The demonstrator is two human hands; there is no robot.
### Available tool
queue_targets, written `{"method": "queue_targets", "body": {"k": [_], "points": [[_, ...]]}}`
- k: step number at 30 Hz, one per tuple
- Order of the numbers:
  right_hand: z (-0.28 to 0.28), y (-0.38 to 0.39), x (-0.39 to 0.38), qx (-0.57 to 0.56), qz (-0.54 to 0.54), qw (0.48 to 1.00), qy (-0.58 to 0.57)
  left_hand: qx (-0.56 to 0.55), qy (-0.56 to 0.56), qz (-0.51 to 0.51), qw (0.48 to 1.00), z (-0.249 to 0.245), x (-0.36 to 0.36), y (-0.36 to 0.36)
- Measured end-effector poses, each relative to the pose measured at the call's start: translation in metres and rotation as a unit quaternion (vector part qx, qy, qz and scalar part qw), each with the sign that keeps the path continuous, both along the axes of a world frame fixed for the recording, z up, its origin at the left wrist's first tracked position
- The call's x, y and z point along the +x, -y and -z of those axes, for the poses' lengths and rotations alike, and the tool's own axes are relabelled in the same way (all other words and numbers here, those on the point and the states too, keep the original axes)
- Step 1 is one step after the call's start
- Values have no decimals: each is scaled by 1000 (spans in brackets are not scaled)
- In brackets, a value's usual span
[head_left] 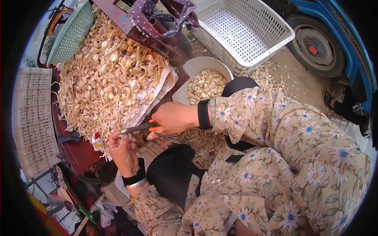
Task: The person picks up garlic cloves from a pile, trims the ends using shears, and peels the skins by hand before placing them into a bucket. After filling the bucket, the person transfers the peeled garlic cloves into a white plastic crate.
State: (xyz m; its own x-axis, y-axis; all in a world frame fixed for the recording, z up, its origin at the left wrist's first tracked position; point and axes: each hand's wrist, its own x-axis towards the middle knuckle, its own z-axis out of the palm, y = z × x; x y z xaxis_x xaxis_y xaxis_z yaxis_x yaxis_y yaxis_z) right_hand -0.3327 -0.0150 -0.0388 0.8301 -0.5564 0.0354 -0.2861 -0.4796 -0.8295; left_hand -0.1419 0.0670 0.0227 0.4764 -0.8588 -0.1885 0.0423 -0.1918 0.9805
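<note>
My right hand (174, 117) is wrapped round the orange handles of a pair of scissors (136, 128). The dark blades point left and reach my left fingertips. My left hand (122, 152) pinches a small pale garlic clove (127, 136), partly hidden by the fingers and the blades. Just beyond both hands lies a large heap of garlic cloves (106, 74) with dry skins and stalks. A white tub (202, 63) holding peeled, cream-coloured cloves stands past my right wrist.
A white perforated crate (271, 53) stands at the back right, near a blue vehicle's wheel (315, 49). At the far left are a green basket (71, 39) and an upright pale crate (34, 122). Loose husks (208, 147) lie below my hands. Another person's dark-clothed leg (348, 114) shows at right.
</note>
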Motion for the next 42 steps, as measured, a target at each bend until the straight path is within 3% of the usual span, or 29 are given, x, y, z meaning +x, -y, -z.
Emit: {"method": "queue_targets", "body": {"k": [3, 4, 5, 7, 13, 16, 22, 25, 30, 33, 34, 36, 38, 40, 41, 42], "points": [[10, 6, 9, 41, 0, 999, 32, 6, -10, 12, 1000, -2, -7, -5], [-8, 11, -3, 222, -29, 974, 23, 8, -14, 21, 1000, -4, -10, -8], [4, 16, 4, 199, -19, 977, 72, -4, -66, 24, 998, -7, -13, -9], [-13, 20, -5, 389, 39, 920, 31, -26, -168, 32, 985, -9, -18, -11], [-13, 20, -8, 420, -1, 898, 130, -35, -242, 47, 969, -1, -17, -17], [-24, 17, -12, 420, -11, 901, 112, -10, -200, 29, 979, -8, -27, -19], [4, 10, 10, 451, -31, 857, 248, 11, -175, 25, 984, -3, -34, -26], [3, 2, 9, 344, -51, 900, 262, 17, -169, 23, 985, 13, -50, -28], [-6, 9, -3, 308, -99, 915, 241, 73, -192, 33, 978, 12, -58, -30], [-24, 34, -28, 306, -187, 929, 96, 64, -156, 11, 986, -7, -42, -45], [-26, 44, -38, 248, -219, 943, 42, 52, -138, 14, 989, -10, -25, -58], [-33, 51, -52, 195, -208, 958, -26, 54, -89, -13, 994, -15, 11, -91], [-27, 56, -60, 136, -184, 970, -82, 144, 31, -44, 988, -17, 46, -130], [-23, 57, -61, 128, -154, 976, -84, 339, 216, -49, 914, 0, 93, -179], [-22, 56, -61, 124, -137, 979, -83, 409, 454, 74, 788, 13, 128, -210], [-23, 56, -60, 97, -131, 984, -66, 391, 489, 57, 778, 17, 129, -205]]}}
